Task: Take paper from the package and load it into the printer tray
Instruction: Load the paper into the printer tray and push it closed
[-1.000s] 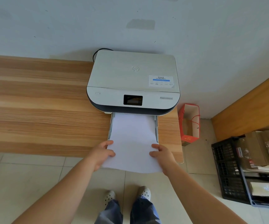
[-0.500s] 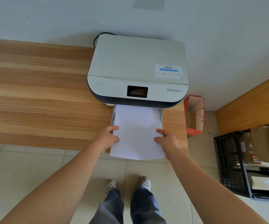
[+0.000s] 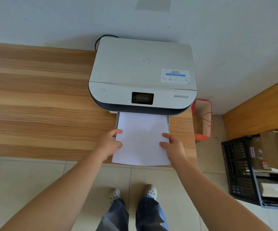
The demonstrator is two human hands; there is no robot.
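A white printer (image 3: pixel 141 70) with a dark screen sits on the right end of a wooden table (image 3: pixel 34 100), against the wall. Its paper tray (image 3: pixel 117 121) sticks out below the front, only its side rails showing. A white paper stack (image 3: pixel 142 139) lies in the tray, its far end under the printer front, its near end reaching the table edge. My left hand (image 3: pixel 110 145) grips the stack's left edge and my right hand (image 3: pixel 172 145) grips its right edge. The paper package is out of view.
A red paper bag (image 3: pixel 201 120) stands on the floor right of the table. A black crate (image 3: pixel 238 170) with cardboard boxes sits at the far right. A black cable (image 3: pixel 100 40) loops behind the printer. My feet in white clogs stand on the tiled floor below.
Both hands have pushed the paper stack further into the tray; less of it overhangs the table edge than a second ago. The camera view has moved closer to the printer.
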